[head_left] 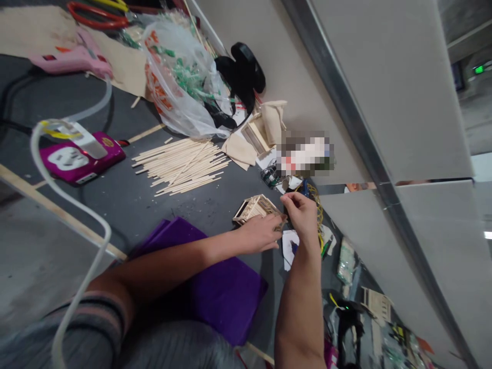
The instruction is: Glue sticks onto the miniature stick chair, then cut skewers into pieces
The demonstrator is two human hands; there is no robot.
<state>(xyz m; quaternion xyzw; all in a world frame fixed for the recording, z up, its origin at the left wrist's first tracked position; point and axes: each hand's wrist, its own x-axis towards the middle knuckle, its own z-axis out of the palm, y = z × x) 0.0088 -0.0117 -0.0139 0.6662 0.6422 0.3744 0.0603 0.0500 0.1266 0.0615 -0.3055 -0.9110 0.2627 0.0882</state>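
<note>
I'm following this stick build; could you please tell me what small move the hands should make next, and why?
Probably steady the small stick house with the left hand, since it sits on the floor and both hands meet beside it; the right hand pinches something too small to identify.

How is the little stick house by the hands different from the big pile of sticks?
The little house is sticks joined into a boxy shape that stands up; the pile of sticks lies loose and flat on the floor. The house sits right beside the left hand; the pile lies farther off, with no hand on it. Both are the same pale wood.
</note>
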